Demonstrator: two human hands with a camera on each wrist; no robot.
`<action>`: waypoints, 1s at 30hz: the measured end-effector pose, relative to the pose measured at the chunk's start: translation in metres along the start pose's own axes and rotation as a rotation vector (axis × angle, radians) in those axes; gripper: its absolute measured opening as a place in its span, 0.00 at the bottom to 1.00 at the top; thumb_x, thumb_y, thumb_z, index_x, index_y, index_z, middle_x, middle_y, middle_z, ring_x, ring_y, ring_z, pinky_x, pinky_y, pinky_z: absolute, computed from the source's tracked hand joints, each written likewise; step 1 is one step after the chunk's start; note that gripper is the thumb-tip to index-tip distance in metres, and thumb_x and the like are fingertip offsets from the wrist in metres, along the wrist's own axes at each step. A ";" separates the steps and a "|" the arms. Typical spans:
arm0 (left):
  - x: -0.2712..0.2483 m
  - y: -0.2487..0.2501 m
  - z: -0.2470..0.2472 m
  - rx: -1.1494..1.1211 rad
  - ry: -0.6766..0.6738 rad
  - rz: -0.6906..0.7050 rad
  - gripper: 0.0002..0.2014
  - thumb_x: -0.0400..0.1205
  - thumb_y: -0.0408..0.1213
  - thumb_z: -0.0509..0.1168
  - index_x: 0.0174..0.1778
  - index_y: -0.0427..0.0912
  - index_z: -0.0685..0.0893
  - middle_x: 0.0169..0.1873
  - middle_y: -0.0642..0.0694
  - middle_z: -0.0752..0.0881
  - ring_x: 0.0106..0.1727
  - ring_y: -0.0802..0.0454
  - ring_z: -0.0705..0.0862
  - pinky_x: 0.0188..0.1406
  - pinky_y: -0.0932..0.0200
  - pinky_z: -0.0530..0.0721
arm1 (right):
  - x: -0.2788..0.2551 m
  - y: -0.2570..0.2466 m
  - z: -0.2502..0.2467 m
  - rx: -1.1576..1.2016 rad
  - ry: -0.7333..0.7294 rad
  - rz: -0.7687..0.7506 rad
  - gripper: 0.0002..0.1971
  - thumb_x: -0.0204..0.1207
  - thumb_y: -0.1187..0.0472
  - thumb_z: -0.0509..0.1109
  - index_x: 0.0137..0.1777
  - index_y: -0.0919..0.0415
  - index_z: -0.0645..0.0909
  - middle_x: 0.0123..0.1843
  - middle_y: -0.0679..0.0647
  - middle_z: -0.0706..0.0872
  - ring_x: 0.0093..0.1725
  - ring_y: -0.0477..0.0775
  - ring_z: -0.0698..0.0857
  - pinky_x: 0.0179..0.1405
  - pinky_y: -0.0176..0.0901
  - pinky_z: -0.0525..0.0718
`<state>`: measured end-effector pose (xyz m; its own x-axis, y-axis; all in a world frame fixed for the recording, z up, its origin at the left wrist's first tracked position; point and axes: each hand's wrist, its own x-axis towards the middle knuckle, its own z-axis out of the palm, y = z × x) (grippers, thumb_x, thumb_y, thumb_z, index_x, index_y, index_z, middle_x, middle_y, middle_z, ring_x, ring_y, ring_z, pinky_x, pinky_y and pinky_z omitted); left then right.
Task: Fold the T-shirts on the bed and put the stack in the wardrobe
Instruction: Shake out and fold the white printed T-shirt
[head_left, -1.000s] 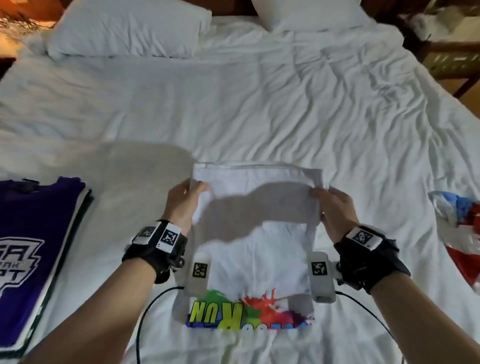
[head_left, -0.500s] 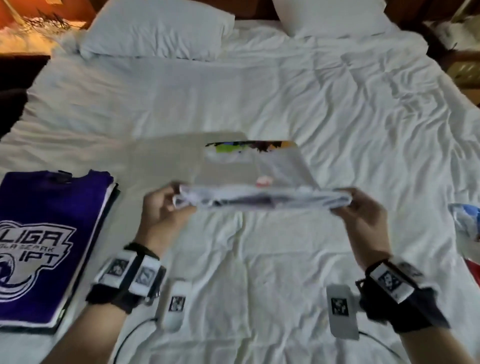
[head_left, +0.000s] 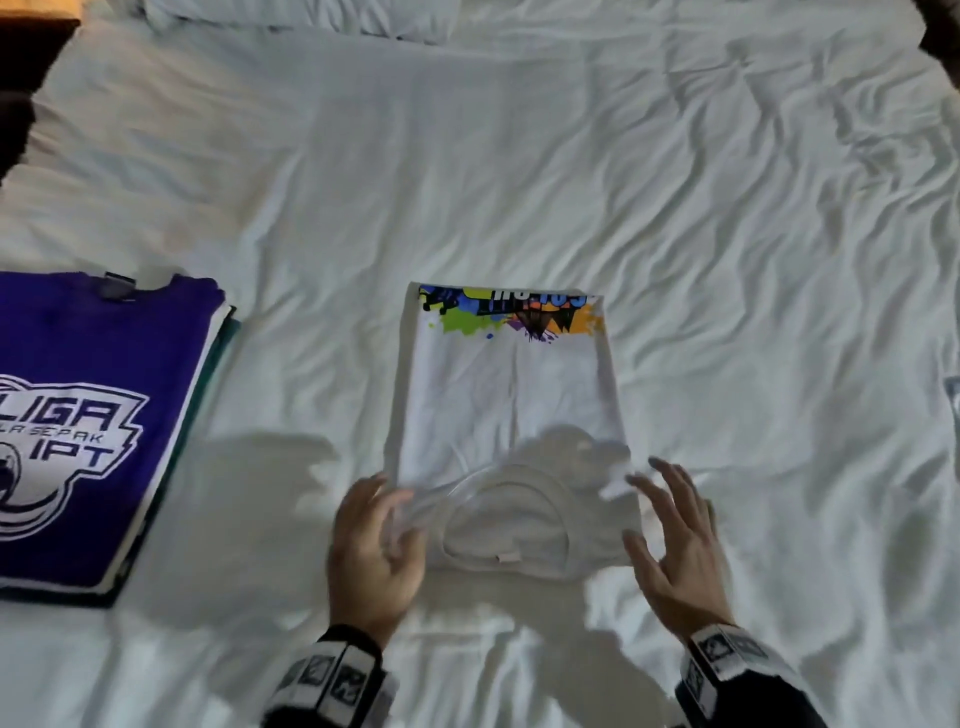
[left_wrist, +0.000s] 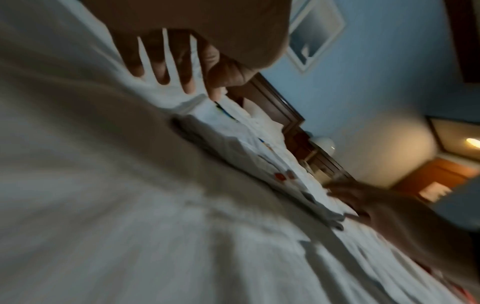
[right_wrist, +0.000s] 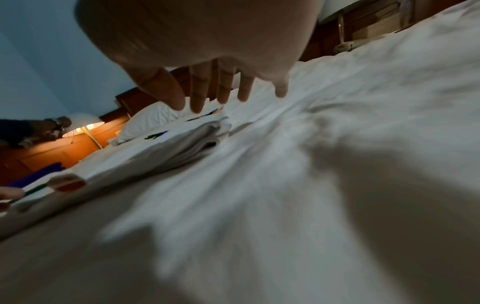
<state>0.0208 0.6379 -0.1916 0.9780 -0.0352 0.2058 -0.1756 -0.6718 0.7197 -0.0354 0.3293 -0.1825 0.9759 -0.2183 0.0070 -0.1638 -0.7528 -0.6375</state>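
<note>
Head view: the folded white cotton T-shirt with a colourful splash print (head_left: 511, 410), held aloft half a second ago, is now lying on the white bed sheet (head_left: 727, 260); the left hand (head_left: 375, 558) and right hand (head_left: 675, 551) are hovering released, fingers spread, beside its collar.

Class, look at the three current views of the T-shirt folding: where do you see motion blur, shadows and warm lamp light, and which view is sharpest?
Head view: sharpest; right hand smeared by motion, hand shadows falling on the white T-shirt and bed sheet. Left wrist view: foreground sheet streaked with blur, left hand dark against it. Right wrist view: the same streaking, with a lamp glowing orange in the background.
</note>
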 end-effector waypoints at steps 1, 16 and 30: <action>0.008 0.010 0.014 0.056 -0.062 0.034 0.21 0.76 0.44 0.62 0.61 0.37 0.86 0.68 0.36 0.81 0.71 0.35 0.78 0.71 0.42 0.74 | 0.008 -0.007 0.007 -0.039 -0.003 0.018 0.29 0.75 0.43 0.56 0.77 0.47 0.70 0.84 0.45 0.61 0.85 0.51 0.54 0.79 0.63 0.50; 0.061 -0.009 0.022 0.475 -0.380 -0.376 0.41 0.78 0.65 0.35 0.86 0.48 0.56 0.85 0.39 0.53 0.84 0.33 0.53 0.73 0.21 0.55 | 0.057 0.005 0.019 -0.247 -0.202 0.343 0.43 0.70 0.29 0.31 0.83 0.48 0.32 0.82 0.39 0.26 0.81 0.42 0.27 0.76 0.64 0.27; 0.182 -0.033 0.093 0.461 -0.391 -0.073 0.34 0.84 0.55 0.38 0.86 0.44 0.48 0.86 0.41 0.48 0.86 0.44 0.46 0.83 0.48 0.43 | 0.184 0.030 0.042 -0.330 -0.242 0.218 0.35 0.85 0.43 0.47 0.86 0.54 0.36 0.87 0.49 0.36 0.85 0.49 0.37 0.81 0.56 0.33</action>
<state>0.2153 0.5846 -0.2392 0.9699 -0.1876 -0.1554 -0.1249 -0.9307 0.3438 0.1448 0.2926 -0.2324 0.9129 -0.2715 -0.3047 -0.3675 -0.8716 -0.3244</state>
